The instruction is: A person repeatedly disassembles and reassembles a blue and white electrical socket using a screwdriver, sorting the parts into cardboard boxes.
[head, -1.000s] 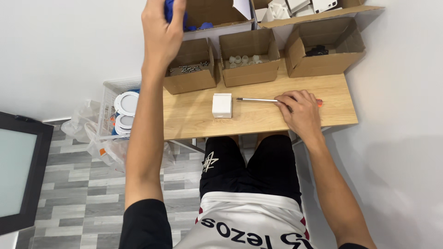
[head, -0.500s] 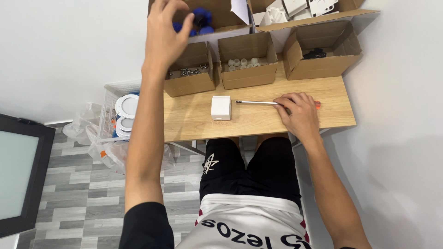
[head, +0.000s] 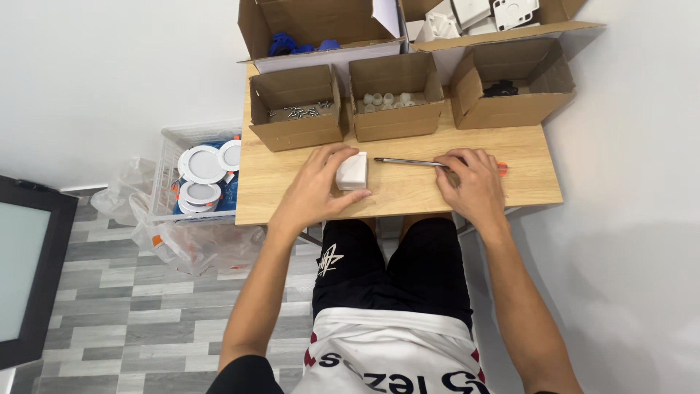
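My left hand (head: pixel 321 182) rests on the wooden desk (head: pixel 277 197) with its fingers closed around a small white box-shaped part (head: pixel 353 171). My right hand (head: pixel 472 179) lies over the handle of a screwdriver (head: pixel 408 162); the metal shaft points left toward the white part and a bit of red handle shows at the right. Whether the fingers grip the handle or only cover it is hard to tell.
Three open cardboard boxes stand at the desk's back: screws (head: pixel 297 111), small white pieces (head: pixel 390 98), black parts (head: pixel 503 89). Behind them are larger boxes with blue parts (head: pixel 292 45) and white parts (head: pixel 474 14). A basket of round white lamps (head: pixel 200 171) sits on the floor to the left.
My left hand has come down from the back box with blue parts to the desk and closed on the white part. My right hand stayed on the screwdriver.
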